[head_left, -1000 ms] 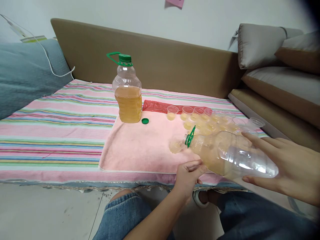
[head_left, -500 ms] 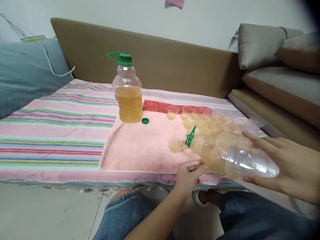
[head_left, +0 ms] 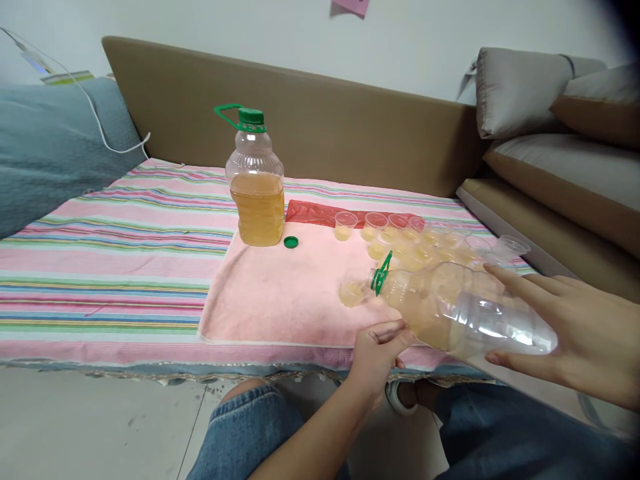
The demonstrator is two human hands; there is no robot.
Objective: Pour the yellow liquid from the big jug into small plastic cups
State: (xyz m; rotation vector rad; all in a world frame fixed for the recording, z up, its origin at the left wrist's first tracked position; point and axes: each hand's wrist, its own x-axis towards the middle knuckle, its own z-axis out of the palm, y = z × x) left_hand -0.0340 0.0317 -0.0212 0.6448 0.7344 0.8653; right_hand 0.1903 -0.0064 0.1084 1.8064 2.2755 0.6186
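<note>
A clear plastic bottle (head_left: 435,300) with a green neck ring lies nearly level, a little pale yellow liquid along its lower side. My right hand (head_left: 585,327) grips its base, thumb below and fingers above. Underneath, near the shoulder, my left hand (head_left: 375,360) is closed with its fingertips against the bottle. The open mouth is at the rim of a small clear cup (head_left: 351,294) holding some of the liquid. Behind the bottle are several similar cups (head_left: 344,230), partly hidden by it. A loose green cap (head_left: 291,242) rests on the pink towel (head_left: 270,287).
A larger bottle (head_left: 259,210), capped in green and part full, stands at the towel's back left. Red plastic film (head_left: 315,213) lies behind the cups. Grey cushions (head_left: 575,160) are stacked at the right, and a brown backboard (head_left: 320,127) closes the rear.
</note>
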